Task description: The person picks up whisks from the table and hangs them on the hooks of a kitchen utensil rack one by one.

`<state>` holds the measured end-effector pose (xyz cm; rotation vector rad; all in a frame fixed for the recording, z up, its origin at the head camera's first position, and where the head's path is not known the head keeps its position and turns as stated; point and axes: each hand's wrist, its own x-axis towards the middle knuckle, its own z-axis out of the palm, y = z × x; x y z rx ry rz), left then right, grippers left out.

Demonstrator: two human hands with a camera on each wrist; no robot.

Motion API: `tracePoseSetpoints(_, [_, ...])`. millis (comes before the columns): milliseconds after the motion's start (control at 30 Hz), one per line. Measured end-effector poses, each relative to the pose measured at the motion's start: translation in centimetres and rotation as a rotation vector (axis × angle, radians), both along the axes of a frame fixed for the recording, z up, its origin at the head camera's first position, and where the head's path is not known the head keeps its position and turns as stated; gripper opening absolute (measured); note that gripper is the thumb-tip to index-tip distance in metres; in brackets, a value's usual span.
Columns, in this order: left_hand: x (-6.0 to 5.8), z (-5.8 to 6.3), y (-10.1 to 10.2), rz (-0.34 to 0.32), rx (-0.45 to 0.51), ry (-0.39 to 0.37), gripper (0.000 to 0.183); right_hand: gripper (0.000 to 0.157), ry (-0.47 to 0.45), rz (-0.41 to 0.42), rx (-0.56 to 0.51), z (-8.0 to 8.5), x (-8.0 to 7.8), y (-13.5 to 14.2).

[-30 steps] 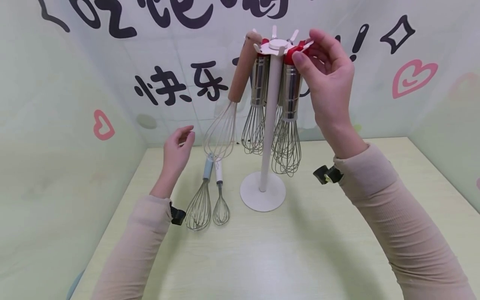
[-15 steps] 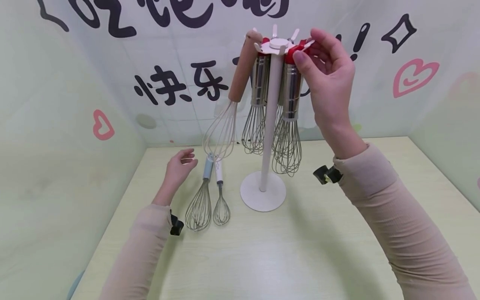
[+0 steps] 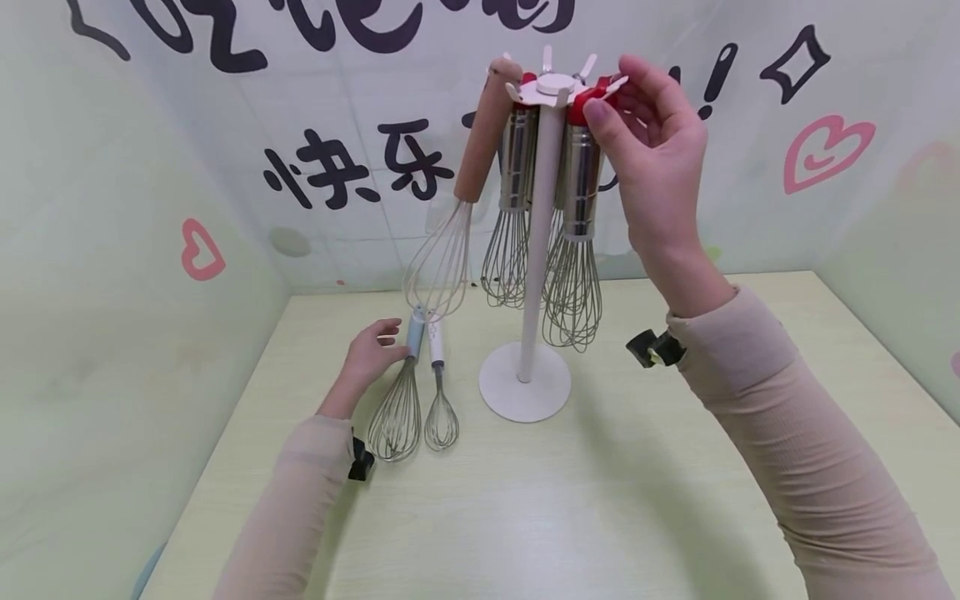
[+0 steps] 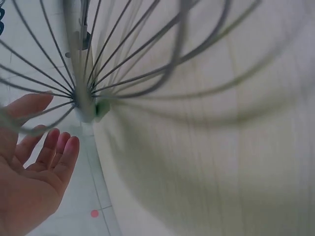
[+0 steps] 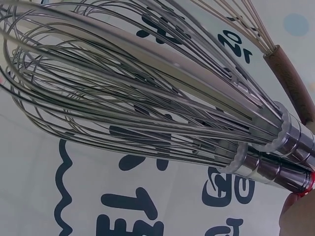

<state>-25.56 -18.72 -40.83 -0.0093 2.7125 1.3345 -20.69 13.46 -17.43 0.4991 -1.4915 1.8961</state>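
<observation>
My right hand [image 3: 663,154] is raised at the white rotating stand [image 3: 534,242], its thumb and fingers pinching the red top of a steel-handled whisk [image 3: 580,187] hung on a hook. Part of that hand shows at the right wrist view's lower right corner. On the table, my left hand [image 3: 375,354] is beside a blue-handled whisk [image 3: 396,417], fingers loosely bent and thumb close to its handle. In the left wrist view, the thumb and spread fingers [image 4: 66,157] lie around the whisk's neck without closing; contact is unclear.
A small white-handled whisk [image 3: 441,417] lies right of the blue one. On the stand hang a wooden-handled whisk [image 3: 480,154] and another steel-handled whisk [image 3: 515,158]. The stand's round base [image 3: 525,400] sits on the table [image 3: 525,517], before a printed backdrop [image 3: 330,242].
My left hand has come down and to the right, from above the table to beside the blue handle. The right hand stays at the hook.
</observation>
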Motion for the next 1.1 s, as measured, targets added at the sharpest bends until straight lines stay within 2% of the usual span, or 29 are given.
tracePoseSetpoints(400, [-0.2, -1.1, 0.7, -0.019, 0.003, -0.069, 0.063, 0.04, 0.024, -0.009, 0.014, -0.2, -0.2, 0.0])
tracePoseSetpoints(800, [-0.1, -1.2, 1.2, 0.012, 0.029, -0.111, 0.061, 0.04, -0.002, 0.009, 0.004, -0.2, -0.2, 0.0])
tracePoseSetpoints(1100, [0.2, -1.3, 1.5, 0.029, 0.029, -0.131, 0.061, 0.031, -0.005, 0.012, 0.01, -0.1, -0.2, 0.1])
